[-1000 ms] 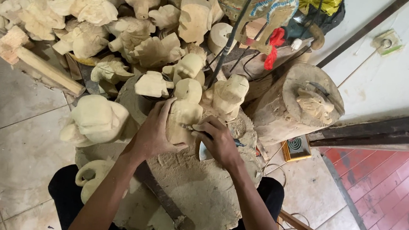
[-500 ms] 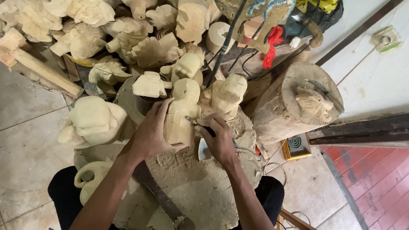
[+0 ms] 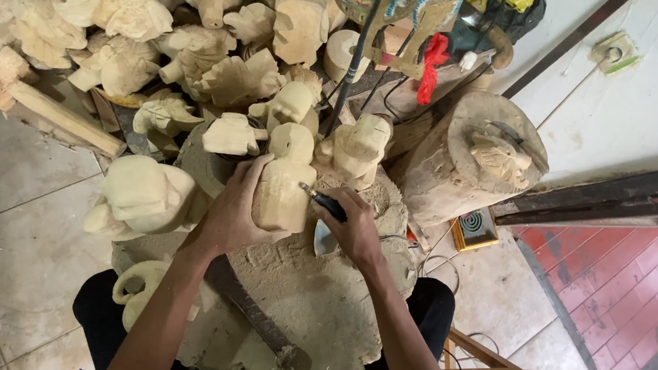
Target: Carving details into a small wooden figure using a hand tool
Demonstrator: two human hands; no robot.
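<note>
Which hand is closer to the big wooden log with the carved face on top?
Right. The right hand is nearer the log; the left hand is farther, gripping the pale figure.

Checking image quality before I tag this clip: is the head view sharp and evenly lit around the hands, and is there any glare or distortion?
Head view: soft, even daylight, no glare; the pale unfinished wooden figurine, left hand and right hand with its dark-handled carving tool are sharp. Only faint shadows fall on the round tree-stump block. Wide-angle bending shows at the edges, as in the dark door frame.

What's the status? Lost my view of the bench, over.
Left hand grips pale wooden figure upright on stump. Right hand holds carving tool against it. Other carvings crowd close.
</note>
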